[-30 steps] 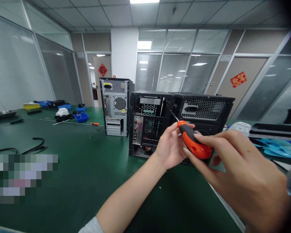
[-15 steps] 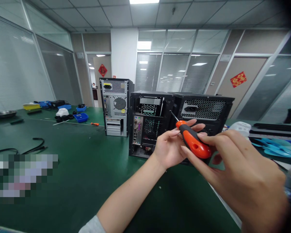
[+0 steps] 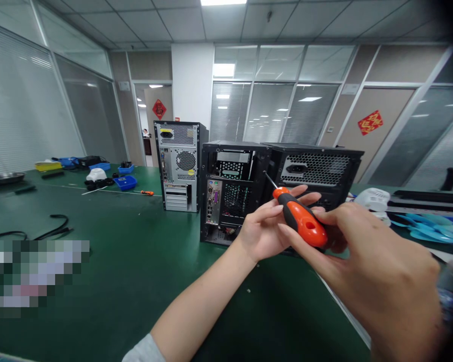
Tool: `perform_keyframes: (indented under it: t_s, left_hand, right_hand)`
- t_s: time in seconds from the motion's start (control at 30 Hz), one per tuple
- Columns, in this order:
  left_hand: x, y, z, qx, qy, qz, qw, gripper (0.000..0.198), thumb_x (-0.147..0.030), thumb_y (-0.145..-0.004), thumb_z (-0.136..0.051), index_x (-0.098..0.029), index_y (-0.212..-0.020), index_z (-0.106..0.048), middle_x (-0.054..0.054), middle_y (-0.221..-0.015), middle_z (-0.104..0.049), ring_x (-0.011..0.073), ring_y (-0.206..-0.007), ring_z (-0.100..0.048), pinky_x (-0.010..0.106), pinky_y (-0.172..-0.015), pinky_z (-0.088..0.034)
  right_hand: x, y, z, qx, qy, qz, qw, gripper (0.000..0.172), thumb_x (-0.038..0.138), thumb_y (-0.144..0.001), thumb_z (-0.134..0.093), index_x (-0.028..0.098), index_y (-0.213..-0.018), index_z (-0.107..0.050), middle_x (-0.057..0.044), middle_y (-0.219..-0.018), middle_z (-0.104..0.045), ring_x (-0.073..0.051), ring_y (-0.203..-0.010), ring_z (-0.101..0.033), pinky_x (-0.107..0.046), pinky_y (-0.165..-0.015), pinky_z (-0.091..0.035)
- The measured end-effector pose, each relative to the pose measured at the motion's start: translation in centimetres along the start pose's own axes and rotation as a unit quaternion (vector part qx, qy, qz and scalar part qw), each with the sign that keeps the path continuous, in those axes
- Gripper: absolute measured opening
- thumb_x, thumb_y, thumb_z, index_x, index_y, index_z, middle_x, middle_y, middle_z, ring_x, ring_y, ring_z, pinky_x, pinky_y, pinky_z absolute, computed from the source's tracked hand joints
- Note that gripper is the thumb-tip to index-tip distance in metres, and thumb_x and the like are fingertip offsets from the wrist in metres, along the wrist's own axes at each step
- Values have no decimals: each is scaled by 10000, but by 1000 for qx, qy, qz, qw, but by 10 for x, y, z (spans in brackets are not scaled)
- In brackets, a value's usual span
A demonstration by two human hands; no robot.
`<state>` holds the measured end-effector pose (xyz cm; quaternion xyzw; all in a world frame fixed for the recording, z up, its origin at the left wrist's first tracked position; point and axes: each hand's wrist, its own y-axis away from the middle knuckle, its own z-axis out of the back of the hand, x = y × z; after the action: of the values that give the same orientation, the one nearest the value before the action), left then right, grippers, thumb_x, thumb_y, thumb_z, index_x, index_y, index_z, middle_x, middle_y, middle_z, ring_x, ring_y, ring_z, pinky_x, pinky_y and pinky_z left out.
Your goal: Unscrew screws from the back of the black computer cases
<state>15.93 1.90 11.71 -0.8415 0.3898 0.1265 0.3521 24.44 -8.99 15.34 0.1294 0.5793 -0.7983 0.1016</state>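
My right hand (image 3: 373,266) grips the orange and black handle of a screwdriver (image 3: 305,224) between thumb and fingers. The metal shaft slants up and left, with its tip at the right rear edge of the open black computer case (image 3: 237,202). Palm up under the handle, my left hand (image 3: 266,229) has its fingers stretched out behind the screwdriver; its thumb lies close beside the handle. Whether a screw sits at the tip is too small to tell. The case's back shows a port panel (image 3: 213,202) and an unfilled bay at the top.
A grey-backed computer tower (image 3: 179,168) stands to the left, and another black case (image 3: 317,166) to the right. Farther left lie a blue tray (image 3: 125,182), a second screwdriver (image 3: 147,193) and a black cable (image 3: 55,231). Light-blue items (image 3: 425,229) lie at the right.
The right hand has shifted slightly and the screwdriver handle has turned a little about its shaft. The tip stays at the case edge, and the left hand is nearly still.
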Motion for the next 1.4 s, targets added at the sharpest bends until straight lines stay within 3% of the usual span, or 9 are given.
perform_keyframes:
  t_s: [0.37, 0.7, 1.07, 1.4]
  left_hand:
    - [2, 1, 4, 0, -27, -10, 1000, 494, -157, -768, -534, -154, -1261, -557, 105, -1325, -563, 229, -1135, -589, 358, -990, -420]
    - [6, 1, 7, 8, -61, -27, 998, 492, -267, -755, -673, -169, -1227, -580, 102, -1322, -558, 232, -1144, -575, 325, -950, -448]
    - [8, 0, 4, -2, -44, -27, 999, 582, -253, -655, -788, -176, -1199, -595, 65, -1108, -647, 179, -958, -633, 285, -863, -482]
    - [10, -2, 0, -32, -30, -33, 998, 441, -279, -777, -700, -156, -1190, -608, 49, -976, -650, 123, -813, -627, 262, -851, -468]
  right_hand:
    - [4, 2, 0, -11, 2, -31, 999, 278, 410, -880, -572, 190, -767, -447, 19, -631, -500, -98, -511, -456, -253, -477, -277]
    - [3, 6, -3, -15, -7, -54, 998, 303, 448, -885, -550, 200, -741, -452, 12, -611, -506, -106, -501, -460, -253, -462, -281]
    - [3, 7, -1, -5, -1, -66, 998, 346, 484, -891, -521, 205, -706, -434, 8, -591, -485, -108, -480, -435, -260, -473, -266]
    - [-3, 5, -1, -16, 30, -31, 999, 450, 593, -878, -467, 209, -655, -397, 51, -526, -375, -85, -419, -362, -237, -414, -220]
